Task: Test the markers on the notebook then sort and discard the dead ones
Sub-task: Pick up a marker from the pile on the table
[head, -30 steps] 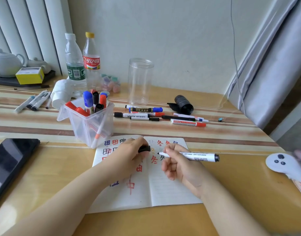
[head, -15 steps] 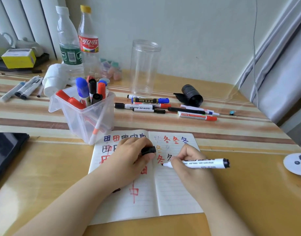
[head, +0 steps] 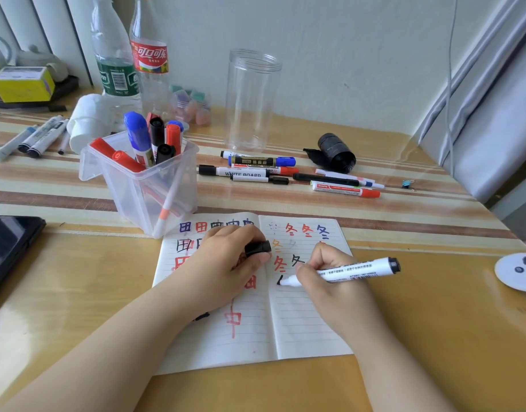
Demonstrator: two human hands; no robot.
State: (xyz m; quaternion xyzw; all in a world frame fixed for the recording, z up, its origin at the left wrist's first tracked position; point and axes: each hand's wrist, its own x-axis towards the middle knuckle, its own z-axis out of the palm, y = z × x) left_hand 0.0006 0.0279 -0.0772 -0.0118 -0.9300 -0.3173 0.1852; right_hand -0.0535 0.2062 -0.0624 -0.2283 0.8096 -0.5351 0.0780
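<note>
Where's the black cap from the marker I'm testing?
In the head view, the black cap is pinched in your left hand, over the notebook spine, left of the marker.

White marker (head: 349, 272) with a black end laid a black stroke on the white lined notebook (head: 303, 322), among red, blue and orange characters; striped brown-and-cream table (head: 285, 203) beneath, black cap (head: 257, 248).

Uncapped white marker (head: 348, 272) tip rests on open lined notebook (head: 303, 322), by a short black stroke
</note>
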